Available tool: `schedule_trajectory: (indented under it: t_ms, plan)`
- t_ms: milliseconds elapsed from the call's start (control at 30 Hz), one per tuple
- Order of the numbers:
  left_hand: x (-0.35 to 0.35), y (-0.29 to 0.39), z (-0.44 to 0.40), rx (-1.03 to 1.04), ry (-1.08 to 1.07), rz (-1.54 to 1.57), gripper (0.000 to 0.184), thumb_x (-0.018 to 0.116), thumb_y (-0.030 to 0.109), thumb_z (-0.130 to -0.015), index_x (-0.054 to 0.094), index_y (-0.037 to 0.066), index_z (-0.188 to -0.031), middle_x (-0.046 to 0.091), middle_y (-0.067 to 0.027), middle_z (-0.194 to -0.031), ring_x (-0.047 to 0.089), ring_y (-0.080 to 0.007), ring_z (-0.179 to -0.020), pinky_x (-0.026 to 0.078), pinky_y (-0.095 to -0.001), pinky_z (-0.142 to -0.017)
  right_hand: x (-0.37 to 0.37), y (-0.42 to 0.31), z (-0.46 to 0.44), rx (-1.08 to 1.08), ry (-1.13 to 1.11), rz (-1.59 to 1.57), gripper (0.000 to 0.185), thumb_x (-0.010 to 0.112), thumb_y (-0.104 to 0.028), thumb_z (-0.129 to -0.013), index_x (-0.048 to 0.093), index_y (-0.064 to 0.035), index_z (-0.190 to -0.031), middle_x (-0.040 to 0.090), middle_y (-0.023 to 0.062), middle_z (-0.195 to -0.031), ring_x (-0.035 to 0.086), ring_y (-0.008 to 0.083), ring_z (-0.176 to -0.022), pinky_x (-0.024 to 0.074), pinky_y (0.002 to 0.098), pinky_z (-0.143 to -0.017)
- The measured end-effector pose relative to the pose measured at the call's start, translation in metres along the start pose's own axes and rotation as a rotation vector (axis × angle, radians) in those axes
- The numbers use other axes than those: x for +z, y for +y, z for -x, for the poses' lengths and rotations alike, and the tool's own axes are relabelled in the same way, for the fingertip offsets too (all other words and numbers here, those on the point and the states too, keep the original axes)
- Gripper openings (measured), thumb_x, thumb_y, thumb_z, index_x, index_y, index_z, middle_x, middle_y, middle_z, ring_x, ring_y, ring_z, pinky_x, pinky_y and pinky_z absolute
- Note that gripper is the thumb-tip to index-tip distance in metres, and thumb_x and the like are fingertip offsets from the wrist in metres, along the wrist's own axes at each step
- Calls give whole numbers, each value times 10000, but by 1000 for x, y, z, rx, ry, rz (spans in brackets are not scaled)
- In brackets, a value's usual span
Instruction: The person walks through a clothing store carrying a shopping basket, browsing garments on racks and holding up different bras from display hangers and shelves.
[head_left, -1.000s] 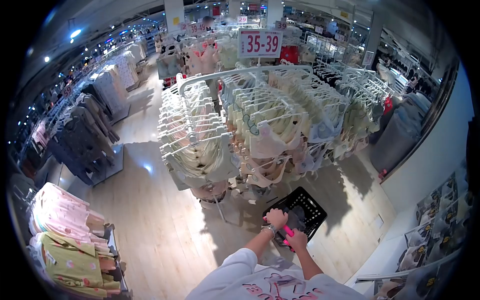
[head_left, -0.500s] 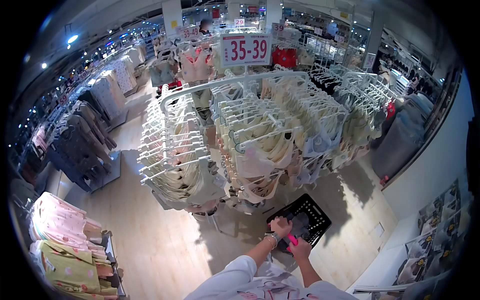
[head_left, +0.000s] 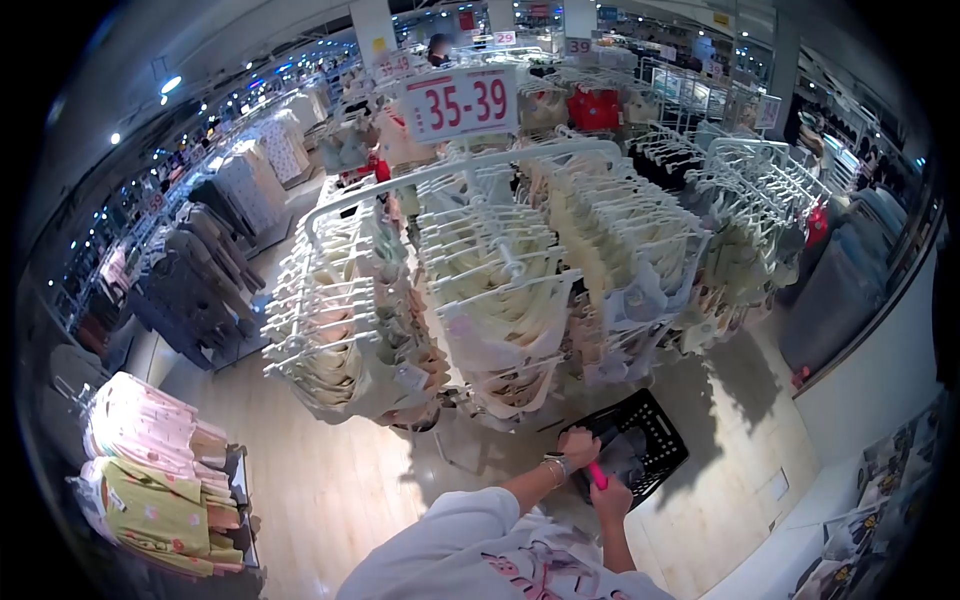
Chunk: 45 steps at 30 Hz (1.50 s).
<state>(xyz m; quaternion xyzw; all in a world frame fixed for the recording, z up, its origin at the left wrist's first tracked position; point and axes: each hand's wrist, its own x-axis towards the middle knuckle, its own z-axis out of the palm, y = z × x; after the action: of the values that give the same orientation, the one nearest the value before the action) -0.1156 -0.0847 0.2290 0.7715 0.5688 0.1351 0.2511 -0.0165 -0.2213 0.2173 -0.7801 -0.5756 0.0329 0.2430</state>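
Observation:
My left hand (head_left: 579, 447), with a watch and bracelet at its wrist, is closed on the upper part of a pink handle (head_left: 598, 475). Lower and to the right, my right hand (head_left: 611, 495) grips the same handle. A black basket (head_left: 668, 436) with a perforated side is just beyond my hands, with dark grey items (head_left: 626, 450) inside. White hangers with pale bras hang on the rack (head_left: 500, 300) ahead of the basket, under a 35-39 sign (head_left: 462, 103).
Pink and green pajamas (head_left: 145, 420) hang at the lower left. Dark clothes (head_left: 185, 310) stand farther back on the left. A grey draped pile (head_left: 835, 285) and packaged goods (head_left: 870, 500) line the right side. A person (head_left: 438, 50) is far back.
The rack has come nearer and its sign has shifted left in view. The basket and both hands have moved slightly right and down in view, still on the handle.

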Motion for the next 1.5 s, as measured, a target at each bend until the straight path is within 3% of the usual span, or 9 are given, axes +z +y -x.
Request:
schedule_trajectory:
  t_ms: [300, 400, 533, 733, 1033, 1233, 1333, 1500]
  plan:
    - [-3, 13, -21, 37, -94, -19, 409, 475, 354, -853, 682, 13, -766, 653, -173, -861, 622, -340, -840, 506, -466, -741, -6, 9, -21, 31, 6, 7, 243, 693, -308, -663, 567, -101, -668, 597, 129, -589, 614, 335, -542, 493, 453, -509]
    - [-3, 20, -31, 80, -44, -41, 379, 511, 340, -848, 678, 25, -720, 645, -187, -769, 634, -357, -742, 503, -461, -677, -7, 14, -28, 42, 22, 6, 247, 699, -302, -651, 554, -102, -653, 591, 127, -578, 610, 338, -534, 492, 454, -505]
    - [9, 26, -42, 88, 36, -49, 373, 520, 341, -844, 682, 42, -691, 649, -167, -748, 625, -364, -726, 500, -469, -677, -6, 25, -39, -11, 77, -29, 268, 710, -300, -632, 528, -104, -647, 584, 117, -577, 610, 339, -540, 490, 454, -503]
    - [25, 42, -63, 162, 133, -30, 353, 548, 339, -817, 653, 72, -612, 623, -135, -679, 587, -329, -686, 481, -461, -638, -13, 38, -58, 93, 32, 36, 258, 715, -276, -629, 548, -81, -648, 589, 144, -603, 603, 350, -566, 479, 455, -527]
    - [38, 66, -106, 237, 52, -26, 344, 538, 343, -807, 675, 66, -657, 636, -119, -700, 598, -315, -721, 478, -451, -617, -14, 66, -93, 145, 8, 51, 276, 727, -298, -617, 593, -72, -703, 616, 138, -642, 622, 338, -603, 483, 448, -556]
    - [59, 90, -143, 296, 55, -122, 376, 526, 373, -808, 689, 60, -680, 654, -120, -720, 615, -309, -762, 488, -454, -645, -14, 88, -120, 222, 21, 77, 293, 745, -327, -611, 610, -94, -727, 623, 124, -664, 623, 335, -620, 484, 451, -575]
    - [56, 107, -163, 329, -54, -128, 385, 522, 385, -807, 697, 62, -694, 660, -116, -725, 619, -310, -763, 490, -459, -648, -12, 103, -139, 254, 58, 94, 284, 743, -325, -607, 629, -98, -735, 618, 134, -648, 617, 342, -603, 480, 450, -562]
    - [63, 131, -193, 329, -146, -52, 397, 513, 398, -819, 706, 59, -746, 671, -119, -823, 598, -306, -880, 444, -545, -782, -17, 119, -165, 337, -11, 110, 253, 723, -311, -631, 639, -87, -716, 614, 137, -643, 614, 345, -602, 477, 448, -560]
